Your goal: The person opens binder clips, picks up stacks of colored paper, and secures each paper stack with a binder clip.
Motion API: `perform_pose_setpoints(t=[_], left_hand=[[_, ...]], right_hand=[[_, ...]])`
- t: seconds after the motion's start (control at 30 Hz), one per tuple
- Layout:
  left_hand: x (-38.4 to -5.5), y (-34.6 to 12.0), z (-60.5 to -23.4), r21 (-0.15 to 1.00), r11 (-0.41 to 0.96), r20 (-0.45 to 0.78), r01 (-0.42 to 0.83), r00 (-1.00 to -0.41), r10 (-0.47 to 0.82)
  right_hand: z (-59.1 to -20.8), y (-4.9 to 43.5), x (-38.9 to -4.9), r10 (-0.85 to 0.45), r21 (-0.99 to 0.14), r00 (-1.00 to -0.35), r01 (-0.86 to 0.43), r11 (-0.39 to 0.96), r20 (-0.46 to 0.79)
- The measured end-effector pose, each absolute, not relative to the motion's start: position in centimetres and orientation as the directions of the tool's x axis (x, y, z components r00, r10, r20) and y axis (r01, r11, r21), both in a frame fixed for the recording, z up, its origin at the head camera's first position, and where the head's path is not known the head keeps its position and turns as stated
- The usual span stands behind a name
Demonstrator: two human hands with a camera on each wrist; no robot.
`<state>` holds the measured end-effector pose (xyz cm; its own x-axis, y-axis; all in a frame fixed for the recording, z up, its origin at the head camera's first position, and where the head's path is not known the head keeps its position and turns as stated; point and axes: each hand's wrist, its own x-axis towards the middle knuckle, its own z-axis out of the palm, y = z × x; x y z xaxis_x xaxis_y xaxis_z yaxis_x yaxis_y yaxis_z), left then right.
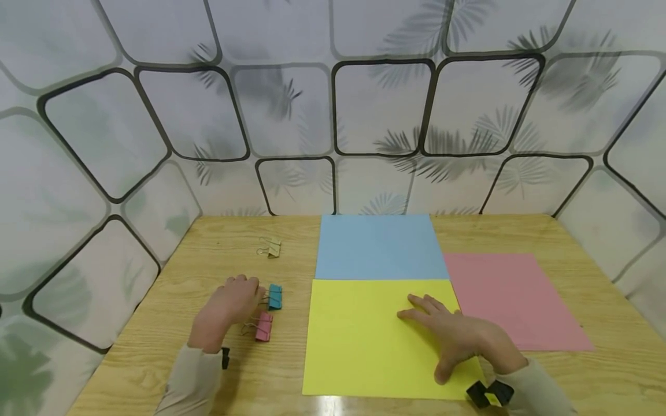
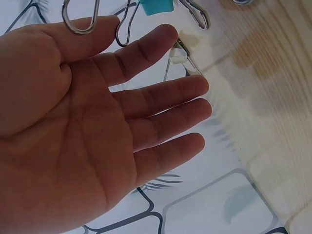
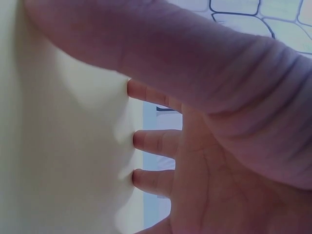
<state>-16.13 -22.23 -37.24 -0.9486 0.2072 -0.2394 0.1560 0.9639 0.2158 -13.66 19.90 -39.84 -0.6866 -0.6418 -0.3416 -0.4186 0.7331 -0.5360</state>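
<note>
My left hand [image 1: 229, 309] hovers at the left, fingertips right beside the wire handles of a teal binder clip [image 1: 275, 297]. In the left wrist view its fingers [image 2: 158, 95] stretch out, and the thumb and index finger lie close to the teal clip's [image 2: 158, 6] handles. A pink binder clip [image 1: 263, 327] lies just nearer to me. Over on the right, my right hand [image 1: 455, 332] spreads its fingers on a yellow sheet [image 1: 364, 341]. The right wrist view has those fingertips [image 3: 139, 139] touching the sheet's surface.
A blue sheet [image 1: 380, 248] lies behind the yellow one, edge to edge. To the right is a pink sheet [image 1: 512, 306], bordering the yellow. A pale yellow binder clip [image 1: 274, 249] sits farther back on the wooden table [image 1: 218, 254]. Patterned cloth [image 1: 291, 127] rises behind.
</note>
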Motion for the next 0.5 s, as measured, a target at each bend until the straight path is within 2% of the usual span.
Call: perform_pose_setpoints(t=[0.5], left_hand=[[-16.61,-22.42,-37.83,0.252,0.957,-0.234,0.145,-0.95,0.205]], right_hand=[[-39.78,19.82,-13.47,-0.677,-0.536,-0.679,-0.472,0.7,-0.286]])
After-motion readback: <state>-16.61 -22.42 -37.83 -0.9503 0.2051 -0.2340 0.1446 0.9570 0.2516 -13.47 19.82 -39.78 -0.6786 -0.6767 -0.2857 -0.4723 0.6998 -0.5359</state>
